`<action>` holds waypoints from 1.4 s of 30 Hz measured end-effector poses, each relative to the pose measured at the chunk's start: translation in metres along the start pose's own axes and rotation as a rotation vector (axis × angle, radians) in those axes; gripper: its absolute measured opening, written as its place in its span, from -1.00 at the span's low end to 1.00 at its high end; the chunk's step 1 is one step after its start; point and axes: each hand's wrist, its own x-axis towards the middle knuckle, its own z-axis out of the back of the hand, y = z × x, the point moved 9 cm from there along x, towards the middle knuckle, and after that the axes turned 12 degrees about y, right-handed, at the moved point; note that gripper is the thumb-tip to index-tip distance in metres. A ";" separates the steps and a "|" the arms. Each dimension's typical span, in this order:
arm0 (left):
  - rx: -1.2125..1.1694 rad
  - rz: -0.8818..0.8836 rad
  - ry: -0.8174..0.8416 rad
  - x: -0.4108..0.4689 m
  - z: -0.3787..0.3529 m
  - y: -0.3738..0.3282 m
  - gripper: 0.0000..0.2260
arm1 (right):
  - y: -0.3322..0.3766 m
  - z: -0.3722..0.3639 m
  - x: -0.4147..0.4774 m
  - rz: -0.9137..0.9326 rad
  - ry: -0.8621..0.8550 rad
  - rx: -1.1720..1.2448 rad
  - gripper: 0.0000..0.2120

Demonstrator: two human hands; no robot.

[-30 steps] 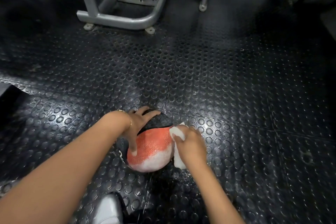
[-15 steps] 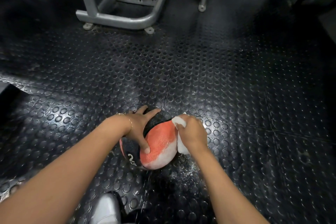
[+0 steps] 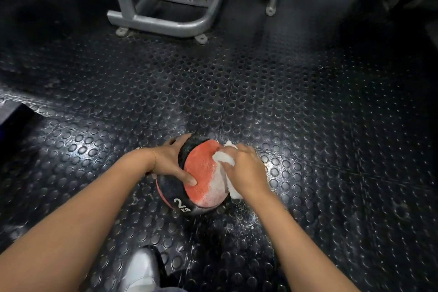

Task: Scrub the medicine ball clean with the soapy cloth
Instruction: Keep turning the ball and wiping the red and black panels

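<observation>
A black and orange medicine ball (image 3: 201, 173) marked 2 KG sits on the studded rubber floor (image 3: 308, 125). White foam covers the lower right part of its orange panel. My left hand (image 3: 170, 161) grips the ball's left side, thumb on the orange panel and fingers over the top. My right hand (image 3: 246, 168) holds a white soapy cloth (image 3: 224, 159) bunched against the ball's upper right side. Part of the cloth hangs down behind the ball on the right.
A grey metal frame of a gym machine (image 3: 170, 21) stands on the floor farther ahead. My white shoe (image 3: 139, 270) is at the bottom, just below the ball. Soap flecks (image 3: 239, 220) dot the floor near the ball.
The ball has turned under my left hand, so the 2 KG mark now shows at the front. My right hand with the cloth has moved up the ball's right side.
</observation>
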 end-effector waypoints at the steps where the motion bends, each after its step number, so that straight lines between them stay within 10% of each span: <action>1: -0.032 -0.007 -0.019 -0.002 -0.001 0.002 0.43 | 0.001 0.003 0.004 -0.008 -0.015 0.004 -0.69; 9: -0.281 -0.038 -0.234 -0.015 -0.022 0.021 0.13 | 0.023 0.000 -0.002 0.087 -0.045 -0.082 -0.67; 24: -0.413 -0.018 -0.145 -0.011 -0.016 0.033 0.36 | 0.025 -0.009 -0.032 0.176 -0.219 -0.085 -0.60; 42: -0.503 0.095 -0.175 -0.010 -0.010 0.018 0.09 | 0.017 -0.005 -0.012 0.067 -0.257 -0.003 -0.64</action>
